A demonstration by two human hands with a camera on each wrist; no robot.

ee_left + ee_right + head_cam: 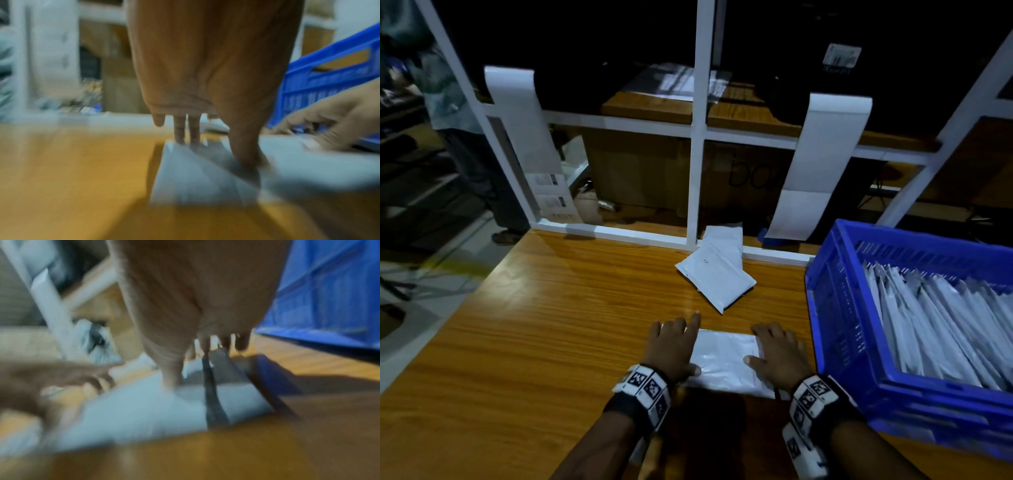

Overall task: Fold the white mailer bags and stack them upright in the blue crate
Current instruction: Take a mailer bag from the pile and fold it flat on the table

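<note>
A white mailer bag (726, 359) lies flat on the wooden table near its front edge. My left hand (674, 346) rests palm down on its left end, fingers straight. My right hand (777, 353) lies flat on its right end. The wrist views are blurred: the left hand (185, 129) and right hand (205, 345) press on the bag (201, 175) (144, 410). A blue crate (839, 308) at the right holds several folded white mailers (941, 322) standing upright. More loose mailers (717, 270) lie further back on the table.
A white frame partition (697, 137) runs along the table's far edge, with white paper strips (825, 161) hung over its rail. A person (458, 137) stands at the far left beyond the table. Bare wood table (534, 325) spreads to the left.
</note>
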